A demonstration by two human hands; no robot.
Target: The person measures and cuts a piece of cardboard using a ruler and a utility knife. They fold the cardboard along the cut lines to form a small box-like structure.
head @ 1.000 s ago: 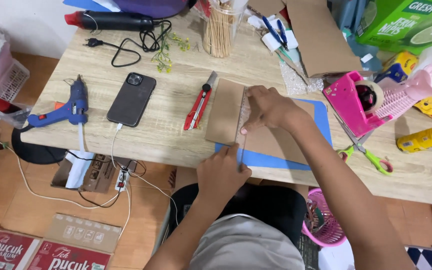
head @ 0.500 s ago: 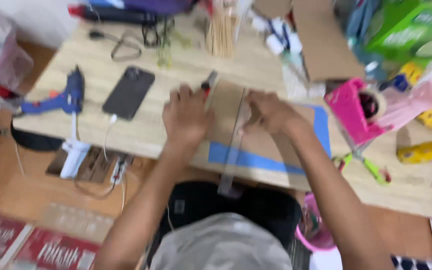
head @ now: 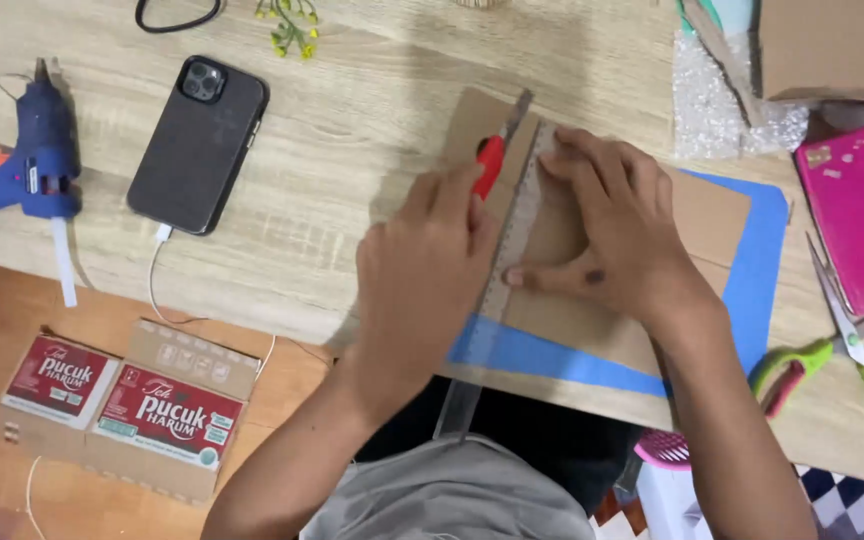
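The left hand (head: 422,270) is curled tight around a red knife (head: 489,165). Its blade end points up toward the far end of the card (head: 562,240), right next to the ruler (head: 512,250). The knife sits against the ruler's left side so the cut can run straight.

The right hand (head: 612,235) lies flat with its fingers spread, pressing down on the ruler and the card. It grips nothing; it just pushes so they cannot slide.

The card lies on a blue mat (head: 762,270) near the front edge of the table (head: 352,130). The mat likely keeps the blade off the wood. The ruler's near end sticks out past the front edge.

A black phone (head: 197,145) (with a white cable plugged in) lies toward the left side of the table. A blue glue gun (head: 37,160) lies at the left edge. Green scissors (head: 842,360) rest near the right edge, well apart from both hands.
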